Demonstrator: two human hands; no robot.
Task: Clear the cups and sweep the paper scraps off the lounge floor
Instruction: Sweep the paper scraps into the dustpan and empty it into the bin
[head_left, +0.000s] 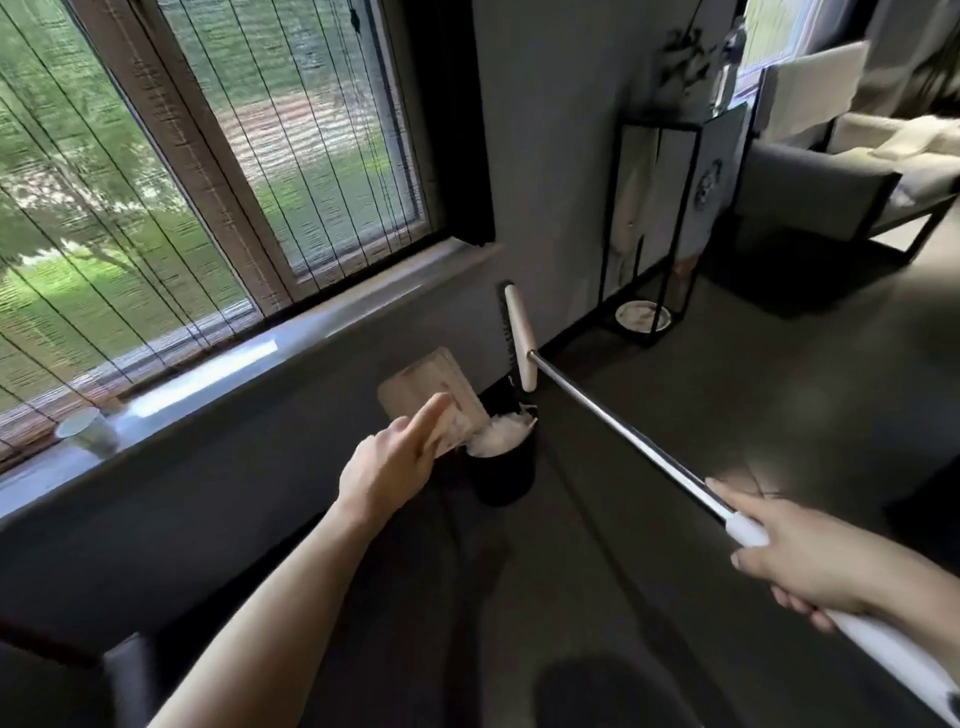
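Note:
My left hand (392, 460) holds a pale wooden dustpan (434, 392) tilted over a black bin (506, 475); its thumb lies on top and its fingers are hidden underneath. White paper scraps (496, 439) fill the top of the bin. My right hand (797, 558) grips the white handle of a broom (623, 431) with a silver pole. The broom's cream head (521, 338) is raised beside the wall, above the bin. A pale cup (88, 431) stands on the window sill at the left.
A grey window sill (223, 374) runs under a blind-covered window. A black wire-frame stand (657, 223) with a plate (642, 316) at its base stands against the wall. A grey sofa (852, 171) sits at the far right. Dark floor (779, 405) spreads between them.

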